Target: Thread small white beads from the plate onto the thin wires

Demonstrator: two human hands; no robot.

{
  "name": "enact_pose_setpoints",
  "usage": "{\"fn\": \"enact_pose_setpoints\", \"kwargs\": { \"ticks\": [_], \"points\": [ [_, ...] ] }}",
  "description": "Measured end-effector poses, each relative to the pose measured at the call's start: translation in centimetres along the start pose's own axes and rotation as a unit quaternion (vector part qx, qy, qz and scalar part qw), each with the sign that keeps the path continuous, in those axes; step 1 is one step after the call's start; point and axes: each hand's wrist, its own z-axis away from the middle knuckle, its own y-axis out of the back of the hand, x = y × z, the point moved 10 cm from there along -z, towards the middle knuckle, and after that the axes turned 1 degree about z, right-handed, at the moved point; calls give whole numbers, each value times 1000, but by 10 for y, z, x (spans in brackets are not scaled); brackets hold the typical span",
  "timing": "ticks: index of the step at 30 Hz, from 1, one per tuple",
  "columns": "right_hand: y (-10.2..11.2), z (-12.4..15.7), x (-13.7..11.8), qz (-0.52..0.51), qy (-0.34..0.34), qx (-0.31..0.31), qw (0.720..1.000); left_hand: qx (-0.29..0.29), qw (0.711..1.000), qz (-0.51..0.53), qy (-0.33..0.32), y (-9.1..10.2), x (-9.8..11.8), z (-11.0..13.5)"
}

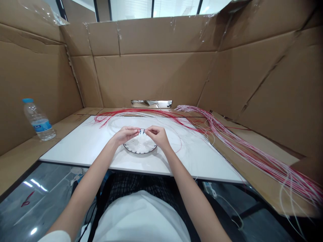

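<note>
My left hand and my right hand meet over a round dish on the white board. Both are pinched at the fingertips on a small dark part held between them, too small to name. The dish holds pale, clear bits. A thin red wire loop curves on the board to the right of my right hand.
A long bundle of red and white wires runs from the back of the board out to the right over cardboard. A water bottle stands at the left. Cardboard walls enclose the bench on three sides.
</note>
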Motion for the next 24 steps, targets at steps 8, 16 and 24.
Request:
{"fn": "enact_pose_setpoints", "kwargs": {
  "ticks": [8, 16, 24],
  "points": [
    [0, 1, -5, 8, 8, 1, 1000, -5, 1000, 5, 1, -3, 1, 1],
    [0, 1, -5, 17, 11, 0, 1000, -1, 1000, -4, 3, -1, 0, 1],
    [1, 2, -9, 36, 16, 2, 999, 15, 1000, -10, 11, 1, -1, 1]
  ]
}}
